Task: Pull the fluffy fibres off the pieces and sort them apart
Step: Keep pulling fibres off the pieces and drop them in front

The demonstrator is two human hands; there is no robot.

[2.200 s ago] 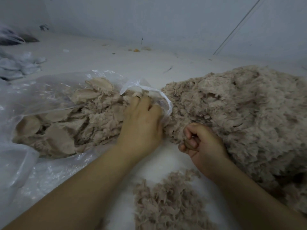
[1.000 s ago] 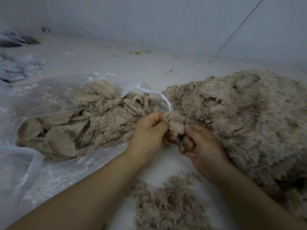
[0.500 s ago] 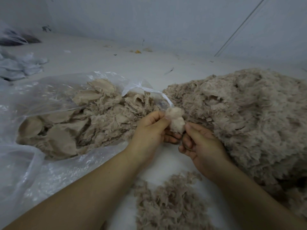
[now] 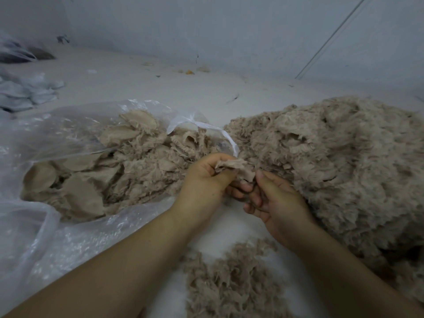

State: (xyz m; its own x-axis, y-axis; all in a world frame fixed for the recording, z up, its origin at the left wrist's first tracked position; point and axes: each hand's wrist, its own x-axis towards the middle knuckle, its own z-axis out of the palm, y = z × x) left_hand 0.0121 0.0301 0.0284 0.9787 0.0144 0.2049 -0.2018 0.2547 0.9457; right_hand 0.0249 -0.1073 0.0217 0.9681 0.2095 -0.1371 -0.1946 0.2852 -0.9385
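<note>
Both forearms are bare all the way to the lower edge of the view, with no sleeve showing on either. The left hand (image 4: 204,187) and the right hand (image 4: 278,203) are bare too, ungloved. The fingernails that show are short and plain.

Bare floor (image 4: 160,88) lies open beyond the bag (image 4: 68,125) and up to the wall (image 4: 229,31). The bag blocks the left, the big pile (image 4: 339,171) the right — their edges nearly meet just past the hands. Between the forearms a narrow bare strip runs down to a small fibre heap (image 4: 231,281) — which closes it.
</note>
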